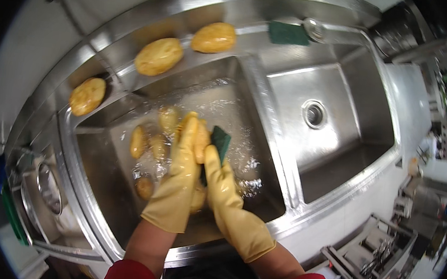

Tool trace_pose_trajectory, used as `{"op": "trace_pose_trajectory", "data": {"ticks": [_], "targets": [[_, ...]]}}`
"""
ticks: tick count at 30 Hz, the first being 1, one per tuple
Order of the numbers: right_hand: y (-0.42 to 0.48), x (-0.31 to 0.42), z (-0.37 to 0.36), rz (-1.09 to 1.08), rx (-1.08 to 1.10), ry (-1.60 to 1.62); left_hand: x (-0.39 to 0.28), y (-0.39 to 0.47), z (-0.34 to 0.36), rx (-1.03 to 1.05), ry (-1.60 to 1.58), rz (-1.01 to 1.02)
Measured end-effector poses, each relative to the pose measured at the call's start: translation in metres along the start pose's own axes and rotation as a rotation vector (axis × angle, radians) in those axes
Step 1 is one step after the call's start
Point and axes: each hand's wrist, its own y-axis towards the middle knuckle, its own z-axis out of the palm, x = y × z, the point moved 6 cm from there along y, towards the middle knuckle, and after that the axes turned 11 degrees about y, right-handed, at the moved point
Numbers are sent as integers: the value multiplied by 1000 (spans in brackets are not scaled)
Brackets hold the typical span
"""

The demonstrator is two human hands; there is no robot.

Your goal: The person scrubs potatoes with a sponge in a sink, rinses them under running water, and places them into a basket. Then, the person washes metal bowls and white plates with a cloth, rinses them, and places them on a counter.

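Note:
Over a water-filled sink basin [234, 112], my left hand [185, 148] in a yellow rubber glove holds a potato [201, 141]. My right hand [220, 175], gloved alike, presses a green scouring pad [221, 141] against the potato's right side. Several potatoes lie in the water around my hands, among them one at the left [138, 142], one farther back [168, 119] and one nearer me [145, 188]. Part of the held potato is hidden by my fingers.
Wet potatoes rest on the sink's back ledge: one left [87, 96], one middle [159, 56], one right [214, 37]. Another green scouring pad [289, 33] lies beside a metal drain strainer [314, 29]. The right basin [292, 93] has a drain [314, 114]. Metal bowls [49, 188] stand at left.

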Motion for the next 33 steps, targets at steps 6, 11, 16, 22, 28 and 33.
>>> {"op": "trace_pose_trajectory", "data": {"ticks": [6,11,16,22,28,33], "targets": [[-39,-25,-24,-25,100,46,-20,-11,107,299,284,-1],[-21,-75,-30,-141,177,-292,10,-38,191,666,312,-203],[-62,-10,-54,-42,218,-335,-21,-9,197,521,448,-94],[-50,-25,-44,-217,120,-537,-80,64,237,500,1555,801],[-75,19,-51,-136,226,-344,-57,146,235,319,2107,1186],[-49,-14,-62,-164,85,-192,-71,98,232,400,1921,1391]]}}
